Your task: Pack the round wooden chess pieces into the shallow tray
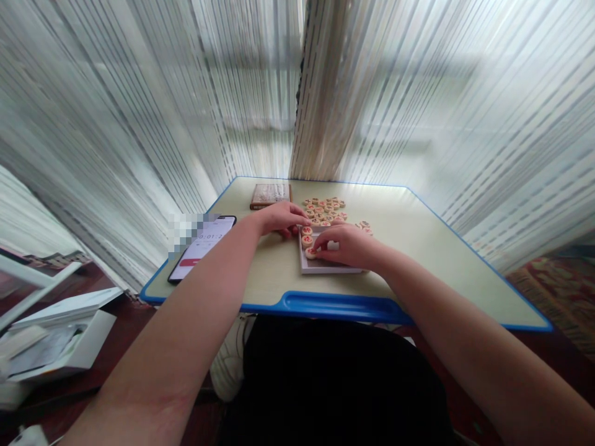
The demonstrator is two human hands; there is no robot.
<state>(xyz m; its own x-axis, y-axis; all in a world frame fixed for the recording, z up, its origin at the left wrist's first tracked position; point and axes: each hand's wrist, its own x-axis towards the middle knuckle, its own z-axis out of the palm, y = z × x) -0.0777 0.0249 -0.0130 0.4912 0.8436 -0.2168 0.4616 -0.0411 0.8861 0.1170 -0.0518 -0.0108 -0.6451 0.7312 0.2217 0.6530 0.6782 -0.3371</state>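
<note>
Right hand (346, 243) pinches a round piece (309, 253) inside the white tray (330, 270), edge-held, presumably so its face stays up. Tray wall probably keeps its column straight. Left hand (283, 218), fingers curled, sits at the tray's far-left corner, maybe steadying; can't tell if I'm gripping. Piece: pale, wood-look, red marking. Loose pieces (320, 217) heap beyond the tray.

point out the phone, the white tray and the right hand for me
phone (201, 243): head view, on its lit screen
white tray (330, 270): head view, on its near wall
right hand (348, 243): head view, on the back of the hand
</note>
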